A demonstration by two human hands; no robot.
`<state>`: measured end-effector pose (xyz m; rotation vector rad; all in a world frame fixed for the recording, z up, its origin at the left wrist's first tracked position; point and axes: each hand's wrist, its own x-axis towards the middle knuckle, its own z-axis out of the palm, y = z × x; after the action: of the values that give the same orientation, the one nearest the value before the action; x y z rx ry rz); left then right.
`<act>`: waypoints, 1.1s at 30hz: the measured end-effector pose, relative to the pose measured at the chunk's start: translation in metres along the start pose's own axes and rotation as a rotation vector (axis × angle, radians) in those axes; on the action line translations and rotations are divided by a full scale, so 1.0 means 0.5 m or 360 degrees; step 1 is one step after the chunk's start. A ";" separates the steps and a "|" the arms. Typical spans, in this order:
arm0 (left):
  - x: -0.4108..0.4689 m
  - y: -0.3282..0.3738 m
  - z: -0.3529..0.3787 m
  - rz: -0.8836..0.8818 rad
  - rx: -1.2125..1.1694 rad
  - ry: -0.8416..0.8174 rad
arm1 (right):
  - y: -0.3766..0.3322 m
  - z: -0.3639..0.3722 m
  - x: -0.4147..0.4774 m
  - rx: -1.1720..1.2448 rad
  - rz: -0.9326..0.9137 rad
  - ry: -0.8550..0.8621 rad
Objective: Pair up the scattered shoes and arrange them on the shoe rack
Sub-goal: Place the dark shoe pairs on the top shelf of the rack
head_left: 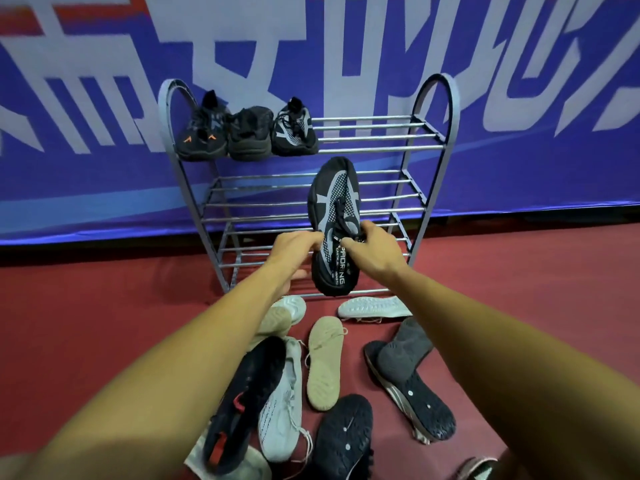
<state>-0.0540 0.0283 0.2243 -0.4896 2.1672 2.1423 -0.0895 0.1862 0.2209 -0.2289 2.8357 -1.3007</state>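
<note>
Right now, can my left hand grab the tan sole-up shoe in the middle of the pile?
Probably not yet: the left hand grips the black and grey shoe. The tan shoe itself lies uncovered.

Both hands [301, 245] [374, 249] hold black/grey shoe [334, 202] before rack [433, 140].

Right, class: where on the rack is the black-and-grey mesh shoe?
In the head view, the black-and-grey mesh shoe sits on the left half of the shoe rack's top shelf, rightmost of three shoes, beside the plain black shoe.
</note>
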 end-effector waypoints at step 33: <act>0.197 0.206 0.078 -0.0158 -0.0901 -0.0224 | -0.103 -0.066 0.204 0.1387 0.0451 0.0338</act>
<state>-0.1812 0.0473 0.2968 -0.4392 1.4134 2.6231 -0.1863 0.1639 0.2862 0.3261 2.0232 -2.3796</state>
